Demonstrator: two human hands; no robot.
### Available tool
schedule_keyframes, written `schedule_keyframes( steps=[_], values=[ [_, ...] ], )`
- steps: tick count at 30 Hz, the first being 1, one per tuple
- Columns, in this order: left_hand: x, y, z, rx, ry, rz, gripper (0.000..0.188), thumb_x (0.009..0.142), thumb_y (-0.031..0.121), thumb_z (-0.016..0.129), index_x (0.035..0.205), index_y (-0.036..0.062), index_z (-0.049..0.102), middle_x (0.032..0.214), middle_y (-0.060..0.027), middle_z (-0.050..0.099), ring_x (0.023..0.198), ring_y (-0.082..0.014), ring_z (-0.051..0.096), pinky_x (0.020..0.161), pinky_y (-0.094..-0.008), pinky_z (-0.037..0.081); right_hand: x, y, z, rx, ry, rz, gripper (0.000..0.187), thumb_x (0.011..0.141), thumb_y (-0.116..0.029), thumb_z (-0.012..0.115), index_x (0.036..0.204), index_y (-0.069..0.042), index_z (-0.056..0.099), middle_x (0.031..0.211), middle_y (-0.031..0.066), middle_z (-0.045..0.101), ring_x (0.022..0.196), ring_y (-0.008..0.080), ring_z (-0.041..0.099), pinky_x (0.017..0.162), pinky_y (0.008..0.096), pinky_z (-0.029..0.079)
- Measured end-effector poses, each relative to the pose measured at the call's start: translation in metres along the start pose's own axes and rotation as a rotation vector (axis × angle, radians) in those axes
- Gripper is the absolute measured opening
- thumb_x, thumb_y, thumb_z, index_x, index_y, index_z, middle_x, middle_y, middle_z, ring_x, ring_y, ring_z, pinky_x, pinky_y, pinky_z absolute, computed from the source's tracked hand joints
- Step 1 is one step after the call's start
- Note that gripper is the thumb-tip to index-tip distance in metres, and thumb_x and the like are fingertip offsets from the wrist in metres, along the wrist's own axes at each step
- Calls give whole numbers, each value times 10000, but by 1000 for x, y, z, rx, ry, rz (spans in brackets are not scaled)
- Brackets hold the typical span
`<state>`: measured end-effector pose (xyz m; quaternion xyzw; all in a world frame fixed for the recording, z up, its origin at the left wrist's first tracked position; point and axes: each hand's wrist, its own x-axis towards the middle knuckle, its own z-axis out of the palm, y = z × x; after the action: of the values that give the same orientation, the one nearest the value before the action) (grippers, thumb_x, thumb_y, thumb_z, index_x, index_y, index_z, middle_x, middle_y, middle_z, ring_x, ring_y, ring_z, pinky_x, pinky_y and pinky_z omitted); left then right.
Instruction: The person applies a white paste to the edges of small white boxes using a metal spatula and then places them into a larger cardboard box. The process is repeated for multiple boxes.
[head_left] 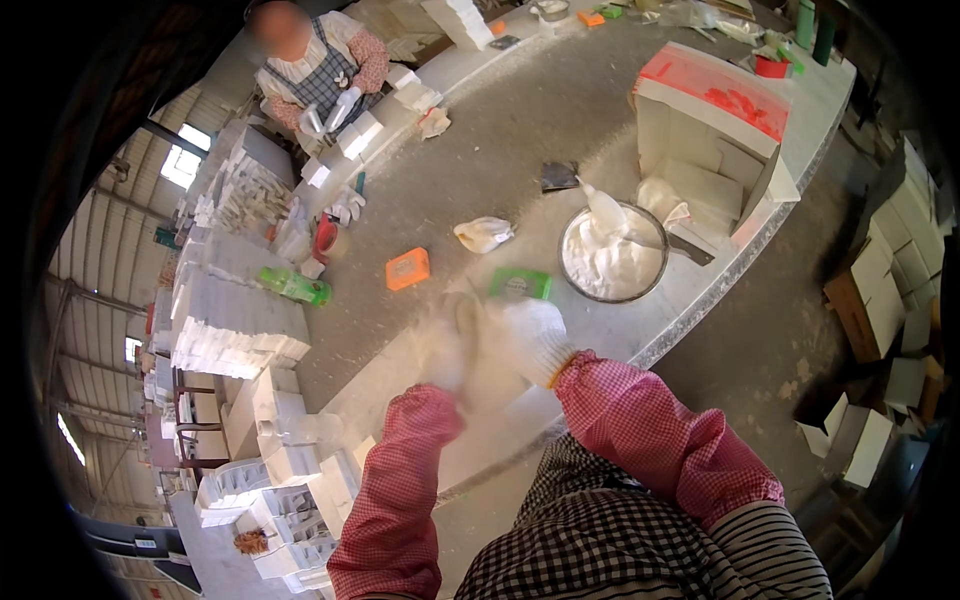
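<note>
Both my hands wear pale work gloves and meet over the near part of the worktop in a smear of motion and pale dust. My left hand (448,348) is badly blurred, with a faint tan curved streak beside it that I cannot make out. My right hand (538,335) is clearer at its ribbed, yellow-edged cuff, but its fingers are lost in the blur. Just beyond them lies a flat green box (520,284). Right of that stands a round metal bowl (663,275) heaped with white powder (608,262), a white-coated piece resting in it.
An orange block (407,268), a crumpled plastic bag (484,234) and a green bottle (295,285) lie farther left. An open carton with a red-taped top (655,92) stands beyond the bowl. White stacks (235,325) line the left. Another person (325,75) works across the table.
</note>
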<state>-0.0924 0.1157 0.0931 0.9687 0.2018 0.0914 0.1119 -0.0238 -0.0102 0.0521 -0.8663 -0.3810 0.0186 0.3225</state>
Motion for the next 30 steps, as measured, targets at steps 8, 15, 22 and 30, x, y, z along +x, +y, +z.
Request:
schedule_keyframes(
  steps=[8, 15, 22, 30],
  values=[
    [0, -1, 2, -33, -36, -21, 371, 1056, 296, 446, 1228, 59, 674, 1281, -194, 639, 1203, -422, 556, 1049, -499, 416, 17, -3, -3, -75, -135, -26, 157, 857, -193, 637, 918, -126, 765, 835, 112, 762, 774, 272, 760, 651, 395, 590],
    [2, -6, 7, 26, 2, -7, 387, 1061, 311, 424, 1223, 63, 673, 1265, -192, 648, 1177, -427, 572, 1016, -496, 440, 32, -8, -7, -34, -111, 26, 172, 864, -186, 626, 892, -116, 781, 858, 115, 770, 788, 298, 760, 671, 424, 591],
    [0, -10, 12, -31, 28, 0, 351, 1061, 334, 454, 1207, 95, 664, 1193, -202, 661, 1119, -425, 605, 990, -511, 450, -7, 16, -11, 202, 85, 142, 217, 913, -243, 585, 911, -79, 727, 861, 171, 747, 809, 366, 738, 700, 481, 577],
    [-1, 3, 2, -68, 9, -26, 377, 1054, 362, 486, 1286, 102, 631, 1244, -216, 635, 1165, -431, 583, 1005, -509, 455, -26, 31, 15, 421, 68, 290, 225, 981, -296, 555, 1033, -98, 647, 897, 184, 734, 834, 390, 718, 734, 531, 551]
  ],
)
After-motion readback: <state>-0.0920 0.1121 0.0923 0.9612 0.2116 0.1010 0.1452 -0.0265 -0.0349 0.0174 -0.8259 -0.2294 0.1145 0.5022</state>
